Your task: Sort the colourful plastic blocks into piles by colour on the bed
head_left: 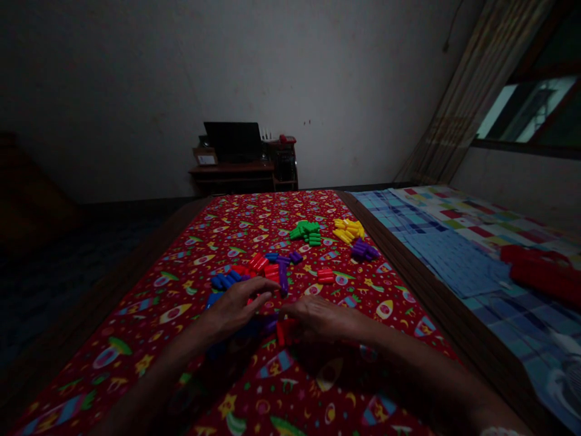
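Observation:
My left hand (240,303) reaches over the left side of a mixed pile, its fingers stretched out and its thumb apart. Blue pieces (227,280) of plastic, rounded like short tubes, lie around it. Red pieces (258,263) and an upright-lying purple piece (283,277) are just beyond its fingertips. My right hand (315,315) has its fingers curled together, close to the left fingertips. Below these fingers shows a red piece (284,333), in shadow; whether they grip it is unclear. A separate red group (325,277) lies beyond the right hand.
Farther off are a green heap (306,232), a yellow heap (348,231) and a purple heap (364,249). All lie on a red patterned cloth (195,363). A bed (445,254) adjoins on the right. Against the wall, a desk (231,171) carries a dark monitor (233,140).

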`<state>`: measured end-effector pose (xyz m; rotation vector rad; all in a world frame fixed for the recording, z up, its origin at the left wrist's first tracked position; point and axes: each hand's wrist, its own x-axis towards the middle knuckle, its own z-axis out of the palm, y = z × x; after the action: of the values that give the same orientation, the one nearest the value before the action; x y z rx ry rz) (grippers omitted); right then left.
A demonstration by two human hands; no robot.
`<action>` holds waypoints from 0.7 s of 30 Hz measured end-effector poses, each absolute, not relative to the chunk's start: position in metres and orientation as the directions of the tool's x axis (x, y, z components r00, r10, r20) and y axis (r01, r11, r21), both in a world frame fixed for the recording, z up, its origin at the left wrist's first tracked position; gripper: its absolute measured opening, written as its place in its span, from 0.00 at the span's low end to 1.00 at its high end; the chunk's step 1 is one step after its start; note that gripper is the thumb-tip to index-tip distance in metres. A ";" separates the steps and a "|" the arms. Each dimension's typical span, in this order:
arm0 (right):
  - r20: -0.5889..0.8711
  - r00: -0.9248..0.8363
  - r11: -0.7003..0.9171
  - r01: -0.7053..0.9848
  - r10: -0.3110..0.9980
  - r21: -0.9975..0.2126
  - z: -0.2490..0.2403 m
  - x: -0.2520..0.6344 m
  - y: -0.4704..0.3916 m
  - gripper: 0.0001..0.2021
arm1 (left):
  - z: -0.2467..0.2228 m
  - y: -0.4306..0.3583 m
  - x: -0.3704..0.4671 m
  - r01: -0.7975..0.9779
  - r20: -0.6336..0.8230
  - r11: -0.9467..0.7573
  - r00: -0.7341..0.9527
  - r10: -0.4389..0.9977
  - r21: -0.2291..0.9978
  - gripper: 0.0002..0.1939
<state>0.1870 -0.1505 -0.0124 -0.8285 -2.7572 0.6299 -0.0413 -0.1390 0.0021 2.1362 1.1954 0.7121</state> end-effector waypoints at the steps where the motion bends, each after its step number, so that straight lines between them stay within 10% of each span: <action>1: 0.066 -0.806 0.733 0.497 0.588 -0.466 -0.007 0.192 -0.144 0.19 | 0.000 -0.142 -0.045 0.592 0.136 -0.450 0.497 0.857 0.668 0.14; 5: 0.144 -0.609 0.577 0.612 0.780 -0.541 0.022 0.241 -0.105 0.12 | -0.024 -0.158 -0.051 0.687 0.008 -0.517 0.597 0.802 0.510 0.18; 9: 0.081 -0.300 0.310 0.893 0.950 -0.326 0.034 0.308 -0.072 0.08 | -0.043 -0.165 -0.047 0.721 0.060 -0.573 0.601 0.797 0.388 0.20; 14: -0.076 -0.127 0.110 0.976 0.989 -0.189 0.016 0.351 -0.057 0.09 | -0.039 -0.163 -0.037 0.697 0.132 -0.612 0.613 0.779 0.374 0.19; 21: 0.055 0.034 -0.027 0.994 0.998 -0.107 0.014 0.350 -0.060 0.11 | -0.046 -0.159 -0.036 0.706 0.213 -0.592 0.556 0.803 0.388 0.17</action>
<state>0.3503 -0.0601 0.0142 -2.1721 -2.1066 0.0528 -0.0360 -0.1594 -0.0457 2.5358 1.2566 0.5422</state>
